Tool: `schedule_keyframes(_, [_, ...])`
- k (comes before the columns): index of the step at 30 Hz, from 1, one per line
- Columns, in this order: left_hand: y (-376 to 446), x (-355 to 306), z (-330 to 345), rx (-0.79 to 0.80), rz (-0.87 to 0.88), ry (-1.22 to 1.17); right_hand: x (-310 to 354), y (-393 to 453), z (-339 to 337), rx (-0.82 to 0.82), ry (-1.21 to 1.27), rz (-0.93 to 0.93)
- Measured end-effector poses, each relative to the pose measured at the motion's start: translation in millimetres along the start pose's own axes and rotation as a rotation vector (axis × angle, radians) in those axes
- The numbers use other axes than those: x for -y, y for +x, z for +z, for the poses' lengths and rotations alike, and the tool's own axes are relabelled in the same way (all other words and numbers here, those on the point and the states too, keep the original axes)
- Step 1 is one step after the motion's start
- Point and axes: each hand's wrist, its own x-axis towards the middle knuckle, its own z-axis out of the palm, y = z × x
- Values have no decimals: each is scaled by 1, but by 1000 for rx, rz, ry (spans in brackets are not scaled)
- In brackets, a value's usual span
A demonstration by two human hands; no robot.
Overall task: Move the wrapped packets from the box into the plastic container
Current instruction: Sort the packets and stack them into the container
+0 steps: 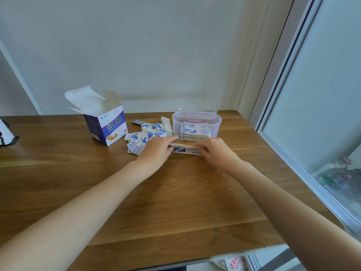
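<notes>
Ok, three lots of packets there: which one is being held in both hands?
The squared-up stack on the table just in front of the plastic container, pinched between left hand and right hand. The loose pile lies untouched; another stack sits inside the container.

Both hands pinch a small stack of packets [186,149] on the wooden worktop [175,202], left hand [156,151] at one end, right hand [214,150] at the other; loose packets [145,136] heaped behind, between open box [106,124] and clear plastic container [196,124] holding stacked packets
</notes>
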Motion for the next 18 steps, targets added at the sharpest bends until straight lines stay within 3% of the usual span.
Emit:
schedule_keyframes(6, [4, 1, -4, 24, 53, 52, 0, -1, -1, -36, 4, -5])
schedule_keyframes(12, [7, 1, -4, 19, -100, -87, 1, -4, 0, 4, -84, -64])
schedule_keyframes(18, [9, -1, -5, 57, -219, -202, 3, -7, -1, -47, 5, -56])
